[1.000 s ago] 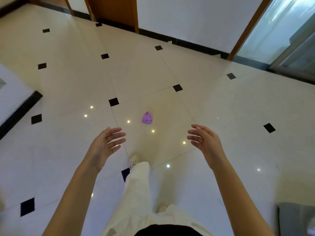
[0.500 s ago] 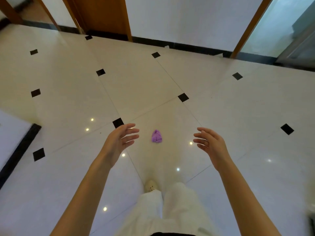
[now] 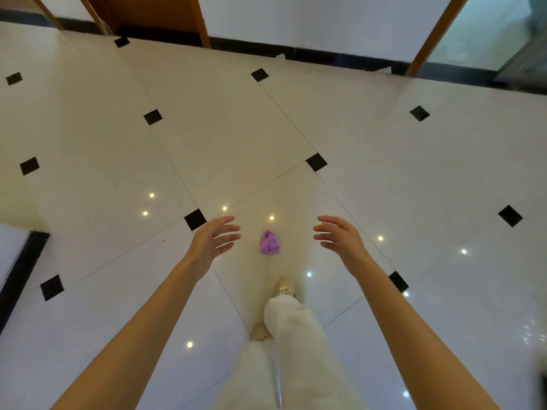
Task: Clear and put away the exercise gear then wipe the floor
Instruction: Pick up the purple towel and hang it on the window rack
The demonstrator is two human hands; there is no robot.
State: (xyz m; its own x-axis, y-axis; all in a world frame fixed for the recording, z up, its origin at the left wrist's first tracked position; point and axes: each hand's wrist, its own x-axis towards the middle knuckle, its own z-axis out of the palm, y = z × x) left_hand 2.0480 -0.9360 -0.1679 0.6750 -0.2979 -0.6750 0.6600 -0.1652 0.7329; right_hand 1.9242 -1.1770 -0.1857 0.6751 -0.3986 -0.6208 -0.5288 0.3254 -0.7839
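View from the head camera, looking down at a glossy pale tiled floor [image 3: 384, 179] set with small black squares. A small crumpled purple cloth [image 3: 269, 242] lies on the floor just ahead of the person's leading shoe [image 3: 284, 287], between the two outstretched arms. The left hand [image 3: 213, 241] and the right hand [image 3: 340, 238] are both held out above the floor, fingers spread and loosely bent, palms turned toward each other; neither holds or touches anything, and both are apart from the cloth. White trouser legs [image 3: 291, 344] fill the lower centre, one foot ahead of the other. A white wall with a dark baseboard [image 3: 325, 56], wooden door frames and a glass door lie at the far edge. No exercise gear is in view, so the step in hand is probably fetching the cloth for wiping. Risks, as judgements: the polished tile reflects ceiling lights sharply and looks slick, so bending forward mid-stride could cause a slip; the leading foot is near the cloth and could tread on it or push it along; a light, bunched cloth may be caught by only one fold and trail open; wiping with it still bunched would cover little floor.
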